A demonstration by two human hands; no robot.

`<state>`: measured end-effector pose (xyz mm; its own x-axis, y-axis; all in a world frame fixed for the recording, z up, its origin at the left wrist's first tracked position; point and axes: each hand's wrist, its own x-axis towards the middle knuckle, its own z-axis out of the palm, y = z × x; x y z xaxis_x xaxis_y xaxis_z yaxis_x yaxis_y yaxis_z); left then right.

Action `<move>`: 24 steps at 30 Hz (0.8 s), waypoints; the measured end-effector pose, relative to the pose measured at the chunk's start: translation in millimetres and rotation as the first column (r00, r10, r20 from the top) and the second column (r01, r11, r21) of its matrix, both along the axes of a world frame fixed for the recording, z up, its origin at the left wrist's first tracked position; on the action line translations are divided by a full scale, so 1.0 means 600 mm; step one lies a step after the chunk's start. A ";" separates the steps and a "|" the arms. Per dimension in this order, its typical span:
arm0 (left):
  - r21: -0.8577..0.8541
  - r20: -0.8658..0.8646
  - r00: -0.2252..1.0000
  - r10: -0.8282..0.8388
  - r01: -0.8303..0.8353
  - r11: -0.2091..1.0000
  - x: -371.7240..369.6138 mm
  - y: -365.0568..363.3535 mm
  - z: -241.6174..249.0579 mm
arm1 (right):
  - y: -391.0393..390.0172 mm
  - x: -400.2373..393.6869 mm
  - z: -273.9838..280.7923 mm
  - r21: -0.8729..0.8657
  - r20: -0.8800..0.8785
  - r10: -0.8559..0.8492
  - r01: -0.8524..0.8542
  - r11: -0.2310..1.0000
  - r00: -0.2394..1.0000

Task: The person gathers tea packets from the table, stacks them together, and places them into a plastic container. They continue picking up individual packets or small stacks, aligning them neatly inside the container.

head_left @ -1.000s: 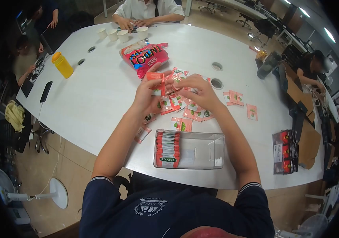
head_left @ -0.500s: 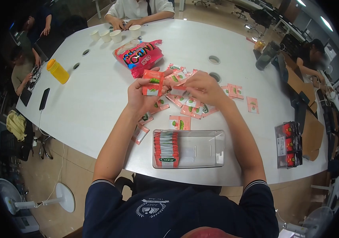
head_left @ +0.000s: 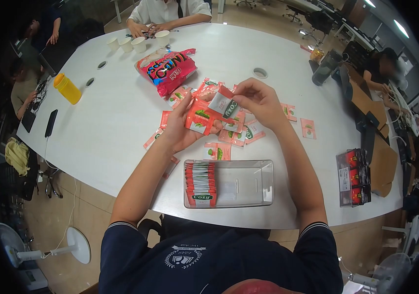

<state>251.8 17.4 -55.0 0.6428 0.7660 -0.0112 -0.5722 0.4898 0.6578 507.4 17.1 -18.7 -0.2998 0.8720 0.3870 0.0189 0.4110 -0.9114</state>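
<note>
My left hand (head_left: 177,128) is closed on a red tea sachet (head_left: 200,119) with a green leaf picture, held above the table. My right hand (head_left: 260,101) pinches another sachet (head_left: 223,104) by its edge; its white face and green "Cozy" label show, and it overlaps the left hand's sachet. Beneath and around both hands lie several loose sachets (head_left: 217,151), partly hidden by them. Nearer my body stands a clear plastic box (head_left: 254,185), with a tight upright row of sachets (head_left: 200,182) filling its left end.
A pink snack bag (head_left: 170,71) lies beyond the hands. Paper cups (head_left: 139,45) stand near a person (head_left: 170,12) across the white table (head_left: 106,122). Left are a yellow bottle (head_left: 67,88) and a phone (head_left: 51,123); right, a clear pack with red items (head_left: 354,177) and a dark bottle (head_left: 326,67).
The right hand's sachet has turned so its "Cozy" face shows, and it now overlaps the left hand's sachet. My left hand has moved slightly right and down, tilting its sachet.
</note>
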 end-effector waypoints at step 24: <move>0.291 -0.476 0.872 0.111 0.037 0.956 0.003 0.004 -0.003 | -0.023 -0.041 -0.003 0.268 0.504 -0.217 0.087 0.960 0.836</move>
